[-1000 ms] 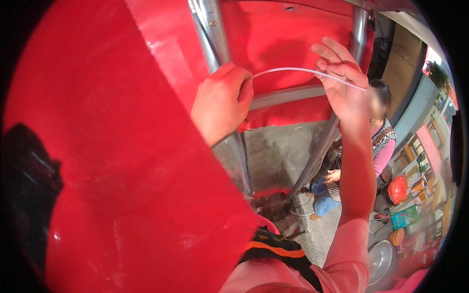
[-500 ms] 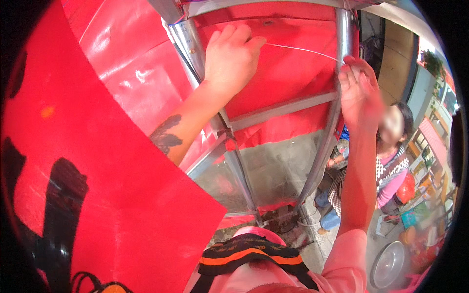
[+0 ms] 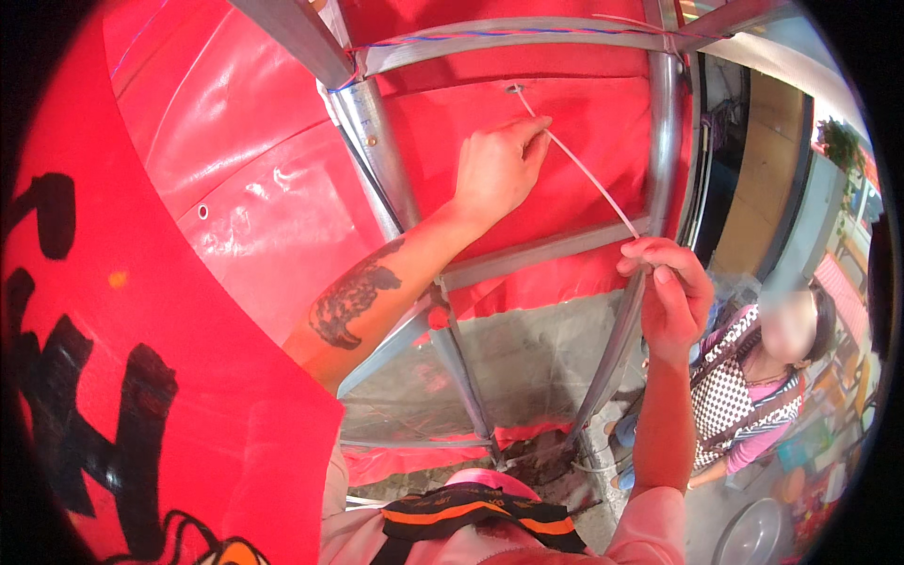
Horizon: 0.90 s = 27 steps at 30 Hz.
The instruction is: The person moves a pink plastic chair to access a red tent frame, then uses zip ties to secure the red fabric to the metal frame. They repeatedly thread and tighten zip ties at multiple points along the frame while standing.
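Observation:
A thin white strip point(image 3: 595, 182), perhaps a cord or cable tie, runs from a metal eyelet point(image 3: 515, 88) in the red plastic sheet point(image 3: 593, 118) down to the right. My left hand point(image 3: 504, 168) is closed, pinching it just below the eyelet. Lower down, the fingers of my right hand point(image 3: 670, 282) are closed on its other end. Between the two hands the strip is drawn straight. Both hands are in front of a grey metal frame, beside its right upright point(image 3: 665, 141) and lower crossbar point(image 3: 546, 252).
A large red banner point(image 3: 235, 452) with black painted marks covers the left. Twisted red and blue wires point(image 3: 490, 34) follow the top bar point(image 3: 565, 40). At the right, close to my right arm, is a person in a checked apron point(image 3: 725, 400). A metal basin point(image 3: 750, 532) sits below.
My left hand has moved right and down, my right hand down. The strip, curved between them before, is now straight and slants from the eyelet. My view has shifted, and the person appears lower.

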Available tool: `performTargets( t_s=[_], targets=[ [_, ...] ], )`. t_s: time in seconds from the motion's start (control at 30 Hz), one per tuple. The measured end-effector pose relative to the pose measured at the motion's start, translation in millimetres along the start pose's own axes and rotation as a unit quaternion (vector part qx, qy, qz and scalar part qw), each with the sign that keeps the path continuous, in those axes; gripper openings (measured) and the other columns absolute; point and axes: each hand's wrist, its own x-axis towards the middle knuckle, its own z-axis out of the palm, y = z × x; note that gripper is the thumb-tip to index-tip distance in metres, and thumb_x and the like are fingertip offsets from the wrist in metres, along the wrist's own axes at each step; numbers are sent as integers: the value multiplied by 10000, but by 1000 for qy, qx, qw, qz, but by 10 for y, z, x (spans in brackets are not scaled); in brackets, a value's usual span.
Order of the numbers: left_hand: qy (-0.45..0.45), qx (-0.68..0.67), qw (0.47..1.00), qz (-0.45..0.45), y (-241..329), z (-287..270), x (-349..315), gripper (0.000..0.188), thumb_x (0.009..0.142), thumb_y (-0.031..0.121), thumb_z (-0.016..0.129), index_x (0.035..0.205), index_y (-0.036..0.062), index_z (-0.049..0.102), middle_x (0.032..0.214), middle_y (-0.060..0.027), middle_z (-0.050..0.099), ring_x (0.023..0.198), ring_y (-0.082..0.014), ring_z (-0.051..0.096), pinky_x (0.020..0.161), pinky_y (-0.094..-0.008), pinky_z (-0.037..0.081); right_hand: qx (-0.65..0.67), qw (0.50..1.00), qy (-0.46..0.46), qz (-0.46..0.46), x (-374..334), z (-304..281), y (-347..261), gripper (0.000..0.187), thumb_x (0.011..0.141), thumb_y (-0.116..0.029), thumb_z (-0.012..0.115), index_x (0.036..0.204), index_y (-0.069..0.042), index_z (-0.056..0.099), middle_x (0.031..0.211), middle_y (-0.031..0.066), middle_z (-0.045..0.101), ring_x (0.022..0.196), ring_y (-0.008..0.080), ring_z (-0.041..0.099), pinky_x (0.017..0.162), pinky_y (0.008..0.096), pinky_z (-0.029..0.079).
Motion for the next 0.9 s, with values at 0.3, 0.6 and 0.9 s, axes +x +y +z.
performTargets(
  t_s=[0.3,0.6,0.9],
  targets=[
    [-22,16,999,-19,-106,-21,-87,264,922,257,728,1145,127,786,965,-173,752,707,-322,721,676,-408,593,78,990,-29,110,1,19,86,239,976,-29,513,1153,70,639,1143,209,678,945,254,705,824,371,567],
    [-31,79,996,-15,-367,29,188,309,922,278,698,1205,173,763,960,-162,748,752,-368,698,717,-467,580,-13,948,-42,315,775,389,649,270,1051,-150,571,1281,-8,575,1073,104,641,850,200,698,748,346,589],
    [55,245,927,280,-580,-580,887,450,780,54,660,1213,144,744,1039,-104,665,955,-326,640,818,-445,566,21,949,45,311,1825,966,1758,162,1053,-139,539,1137,-53,647,758,55,622,552,119,562,473,298,445]
  ],
)
